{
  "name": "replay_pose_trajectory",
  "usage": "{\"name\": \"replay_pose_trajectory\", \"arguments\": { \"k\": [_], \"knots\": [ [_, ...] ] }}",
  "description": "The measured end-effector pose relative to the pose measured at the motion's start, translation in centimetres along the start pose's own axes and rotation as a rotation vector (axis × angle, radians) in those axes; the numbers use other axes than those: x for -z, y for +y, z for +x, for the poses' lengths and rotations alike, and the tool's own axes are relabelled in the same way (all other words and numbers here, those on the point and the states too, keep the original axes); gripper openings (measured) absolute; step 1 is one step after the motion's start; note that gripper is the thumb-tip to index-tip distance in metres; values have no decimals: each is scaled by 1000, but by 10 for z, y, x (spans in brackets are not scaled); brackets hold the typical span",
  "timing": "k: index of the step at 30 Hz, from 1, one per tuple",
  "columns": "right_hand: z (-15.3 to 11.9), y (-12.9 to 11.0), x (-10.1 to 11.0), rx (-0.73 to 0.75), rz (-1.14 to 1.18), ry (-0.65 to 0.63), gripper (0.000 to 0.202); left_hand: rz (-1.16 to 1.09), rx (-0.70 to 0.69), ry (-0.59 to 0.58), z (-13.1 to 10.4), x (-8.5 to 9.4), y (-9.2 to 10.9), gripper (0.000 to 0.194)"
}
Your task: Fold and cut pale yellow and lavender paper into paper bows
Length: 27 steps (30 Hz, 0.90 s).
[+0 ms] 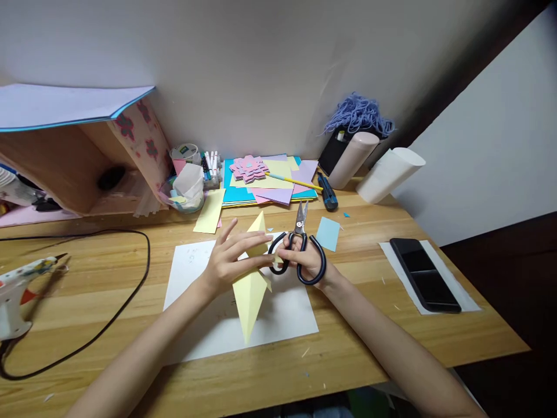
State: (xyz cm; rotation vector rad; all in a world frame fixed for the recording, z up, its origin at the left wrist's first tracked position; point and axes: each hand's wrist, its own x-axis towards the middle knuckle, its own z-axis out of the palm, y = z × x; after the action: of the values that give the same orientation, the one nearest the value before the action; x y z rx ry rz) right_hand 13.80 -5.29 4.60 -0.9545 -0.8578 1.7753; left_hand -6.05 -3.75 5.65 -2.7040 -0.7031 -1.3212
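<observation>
A pale yellow folded paper [250, 296] with creased, pointed ends is in my left hand [228, 261], whose fingers lie across its middle. My right hand [311, 261] holds scissors [299, 225] with black handles. The blades are slightly apart and point away from me, beside the paper. My right thumb and fingertips also touch a small point of the yellow paper near my left fingertips. Under both hands lies a white sheet [195, 342] with faint marks. A light blue paper piece [328, 234] is just right of the scissors.
Behind are stacked coloured papers [270, 197], a pink paper flower [249, 168], a yellow pencil [293, 181] and a utility knife [327, 191]. A glue gun [17, 290] with a looping cord [148, 255] is left. A phone [424, 273] lies right. Paper rolls [391, 174] stand behind.
</observation>
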Motion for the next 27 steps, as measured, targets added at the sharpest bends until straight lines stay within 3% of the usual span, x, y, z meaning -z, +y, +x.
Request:
{"name": "replay_pose_trajectory", "arguments": {
  "k": [2,4,9,12,14,21,27],
  "knots": [
    [2,1,1,53,1,39,37,14,86,25,1,-1,0,42],
    [4,2,2,131,17,119,39,-76,324,32,4,-2,-1,52],
    [10,4,6,296,80,322,43,-735,1127,-69,10,1,-9,43],
    [12,8,8,329,47,362,40,-1127,1368,-138,14,5,-12,60],
    [13,11,10,331,1,352,36,-1213,1405,-207,17,7,-12,62],
    [9,17,7,295,-147,316,33,-866,1290,-445,16,10,-12,33],
    [1,7,-5,259,-312,333,35,-845,1282,-447,13,8,-12,32]
  ]
}}
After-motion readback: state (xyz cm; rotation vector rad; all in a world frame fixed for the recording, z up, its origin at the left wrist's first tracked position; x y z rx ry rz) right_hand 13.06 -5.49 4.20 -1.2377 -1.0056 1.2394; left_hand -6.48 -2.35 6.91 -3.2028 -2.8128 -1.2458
